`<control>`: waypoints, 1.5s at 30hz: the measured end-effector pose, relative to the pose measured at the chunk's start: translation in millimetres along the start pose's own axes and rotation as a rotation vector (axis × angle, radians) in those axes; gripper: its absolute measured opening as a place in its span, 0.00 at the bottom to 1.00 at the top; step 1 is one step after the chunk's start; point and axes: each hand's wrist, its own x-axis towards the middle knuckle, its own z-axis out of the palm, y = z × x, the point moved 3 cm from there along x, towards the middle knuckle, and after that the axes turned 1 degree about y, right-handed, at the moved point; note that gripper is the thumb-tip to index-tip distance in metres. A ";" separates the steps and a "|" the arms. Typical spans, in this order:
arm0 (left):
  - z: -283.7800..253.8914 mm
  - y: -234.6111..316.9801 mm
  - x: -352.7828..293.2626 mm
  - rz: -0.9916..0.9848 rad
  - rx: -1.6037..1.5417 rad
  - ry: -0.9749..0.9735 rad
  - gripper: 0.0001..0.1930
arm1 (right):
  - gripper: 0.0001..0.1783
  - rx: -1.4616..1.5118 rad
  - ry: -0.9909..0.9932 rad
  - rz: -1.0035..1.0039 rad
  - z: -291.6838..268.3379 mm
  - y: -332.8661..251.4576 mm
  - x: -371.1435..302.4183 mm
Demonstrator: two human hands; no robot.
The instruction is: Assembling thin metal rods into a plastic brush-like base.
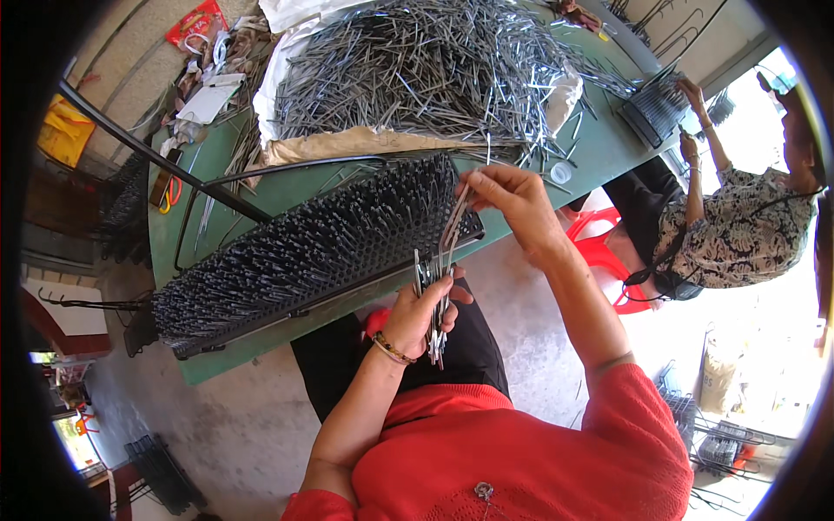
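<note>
My left hand [420, 319] is closed around a bundle of thin grey metal strips [436, 340], held upright in front of my lap. Above it, the fingers of my right hand [514, 201] pinch a few slender metal strips [453, 227], whose lower ends reach down to the bundle. Just left of the right hand lies a long black perforated rack [426, 227], slanting along the table's near edge. Many dark strips [295, 252] stand in its holes like bristles; the holes along its near right side show bare.
A large heap of loose metal strips [417, 74] lies on paper on the green table [599, 161]. Orange-handled scissors [172, 193] and a small clear lid [560, 173] rest nearby. A co-worker [738, 213] at right handles another rack [658, 106], beside a red stool [604, 252].
</note>
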 end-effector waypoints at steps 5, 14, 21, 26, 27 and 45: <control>1.1 -3.4 -2.7 -0.015 -0.009 -0.007 0.18 | 0.13 -0.167 0.066 -0.344 -5.9 -6.7 16.5; 2.2 -2.4 -6.8 -0.031 -0.021 -0.032 0.17 | 0.10 -0.436 0.033 -0.495 -1.0 -9.5 24.3; 2.1 -3.6 -7.0 -0.048 -0.039 -0.037 0.16 | 0.10 -0.493 -0.030 -0.575 -0.3 -11.7 23.4; 1.0 -4.5 -6.7 -0.053 -0.042 -0.039 0.16 | 0.09 -0.458 -0.015 -0.578 -2.0 -8.2 22.8; 0.9 -4.6 -6.7 -0.055 -0.042 -0.039 0.16 | 0.09 -0.481 -0.016 -0.596 -1.9 -6.7 22.8; 0.1 -7.8 -5.1 -0.074 -0.076 -0.046 0.17 | 0.08 -0.281 -0.088 -0.543 -3.6 10.2 23.8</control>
